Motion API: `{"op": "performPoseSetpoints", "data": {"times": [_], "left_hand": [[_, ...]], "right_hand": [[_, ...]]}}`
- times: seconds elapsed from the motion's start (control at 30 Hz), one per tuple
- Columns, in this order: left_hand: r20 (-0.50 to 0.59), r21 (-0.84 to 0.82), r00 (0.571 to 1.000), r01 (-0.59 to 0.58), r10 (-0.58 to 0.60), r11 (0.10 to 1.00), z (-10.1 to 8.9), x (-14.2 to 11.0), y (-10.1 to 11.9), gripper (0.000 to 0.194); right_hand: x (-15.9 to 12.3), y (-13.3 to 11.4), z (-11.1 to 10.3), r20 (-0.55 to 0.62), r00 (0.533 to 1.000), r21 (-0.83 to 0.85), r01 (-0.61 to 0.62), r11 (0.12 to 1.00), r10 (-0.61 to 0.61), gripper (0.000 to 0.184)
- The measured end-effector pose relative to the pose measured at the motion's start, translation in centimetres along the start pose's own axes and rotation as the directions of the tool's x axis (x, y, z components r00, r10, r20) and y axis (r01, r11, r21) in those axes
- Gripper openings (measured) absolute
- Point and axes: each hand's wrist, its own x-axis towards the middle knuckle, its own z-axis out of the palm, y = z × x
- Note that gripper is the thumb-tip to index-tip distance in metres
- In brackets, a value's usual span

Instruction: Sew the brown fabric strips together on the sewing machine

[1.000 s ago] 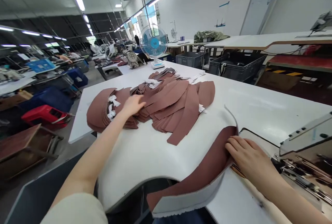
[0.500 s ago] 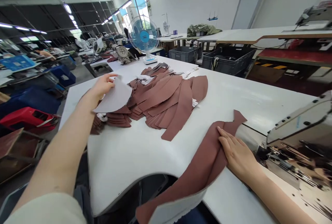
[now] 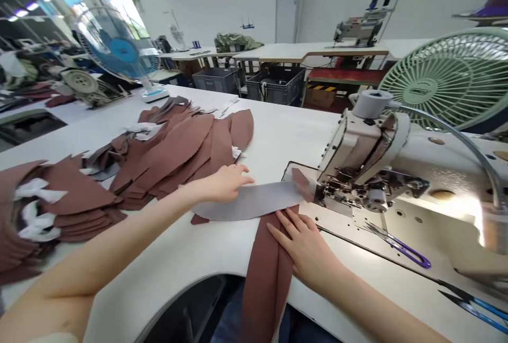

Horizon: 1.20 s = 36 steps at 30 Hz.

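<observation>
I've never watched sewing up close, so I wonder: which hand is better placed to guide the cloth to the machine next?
Probably the right hand: it lies on the brown strip, nearer the machine. The left hand is farther off, over the gray piece.

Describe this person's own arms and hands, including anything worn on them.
The left hand and right hand are both ungloved, and no watch or bracelet shows at either wrist. The left arm is bare up to a pale sleeve, just visible at the bottom edge. The right arm is bare as far as it shows; its sleeve is out of view.
</observation>
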Motion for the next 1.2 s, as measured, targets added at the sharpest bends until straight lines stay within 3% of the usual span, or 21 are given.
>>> {"op": "performPoseSetpoints", "data": {"times": [0.07, 0.13, 0.23, 0.33, 0.47, 0.57, 0.63, 0.67, 0.73, 0.8, 0.9, 1.0, 1.07, 1.13, 1.2], "left_hand": [[0.015, 0.156, 0.995, -0.102, 0.100, 0.983, 1.8, 2.0, 1.4, 0.067], [0.019, 0.192, 0.976, -0.217, 0.217, 0.957, 3.2, 3.6, 3.1, 0.075], [-0.053, 0.148, 0.976, -0.200, 0.209, 0.969, 3.5, 5.2, 4.9, 0.053], [-0.078, 0.020, 0.985, -0.151, 0.152, 0.988, 1.5, 5.8, 4.5, 0.032], [-0.210, -0.026, 0.978, 0.006, -0.012, 1.000, -3.1, 5.0, 2.7, 0.031], [-0.437, 0.046, 0.888, 0.184, -0.146, 0.982, -5.4, 4.6, 3.3, 0.021], [-0.555, 0.145, 0.827, 0.206, -0.093, 0.968, -5.4, 4.7, 4.7, 0.015], [-0.570, 0.195, 0.821, 0.166, -0.026, 0.967, -4.9, 4.9, 5.5, 0.018], [-0.502, 0.249, 0.854, -0.006, 0.135, 0.969, -3.0, 5.5, 6.8, 0.018], [-0.365, 0.225, 0.888, -0.208, 0.280, 0.952, -0.4, 6.1, 7.7, 0.016], [-0.209, 0.104, 0.891, -0.389, 0.403, 0.915, 3.3, 6.9, 8.2, 0.020], [-0.127, -0.048, 0.891, -0.444, 0.435, 0.895, 5.2, 7.3, 8.2, 0.017], [-0.143, -0.125, 0.891, -0.448, 0.431, 0.885, 5.5, 7.3, 8.0, 0.017], [-0.175, -0.145, 0.879, -0.470, 0.445, 0.871, 5.3, 7.2, 7.6, 0.047], [-0.160, -0.125, 0.863, -0.500, 0.480, 0.857, 5.0, 7.2, 7.2, 0.065]], "right_hand": [[-0.3, 0.3, -0.2, 0.004, 1.000, 0.047, -0.013, 0.999, 0.013, 0.062], [-0.1, 0.7, -0.1, -0.032, 0.998, 0.067, -0.045, 0.997, 0.047, 0.062], [0.6, 1.3, 0.6, -0.106, 0.989, 0.065, -0.099, 0.993, 0.105, 0.062], [0.9, 1.6, 1.3, -0.149, 0.983, 0.064, -0.098, 0.993, 0.107, 0.061], [0.7, 1.8, 1.2, -0.109, 0.987, 0.104, -0.105, 0.989, 0.116, 0.063], [0.6, 2.3, 0.3, -0.043, 0.991, 0.157, -0.115, 0.981, 0.123, 0.062], [0.5, 2.7, -0.3, 0.008, 0.993, 0.180, -0.117, 0.977, 0.117, 0.061], [0.3, 2.9, -0.5, 0.035, 0.994, 0.188, -0.109, 0.976, 0.104, 0.061], [-0.3, 3.1, -0.8, 0.079, 0.995, 0.203, -0.073, 0.976, 0.058, 0.062], [-1.4, 3.2, -0.7, 0.090, 0.996, 0.221, -0.033, 0.975, 0.014, 0.063], [-3.4, 3.0, 0.1, 0.025, 0.999, 0.248, 0.016, 0.969, -0.022, 0.059], [-4.9, 2.9, 0.9, -0.076, 0.997, 0.250, 0.046, 0.967, -0.028, 0.055], [-5.2, 2.9, 1.2, -0.129, 0.991, 0.253, 0.054, 0.966, -0.021, 0.051], [-5.2, 2.9, 1.2, -0.154, 0.988, 0.267, 0.055, 0.962, -0.014, 0.049], [-5.0, 2.9, 1.3, -0.167, 0.986, 0.278, 0.054, 0.959, -0.008, 0.048]]}}
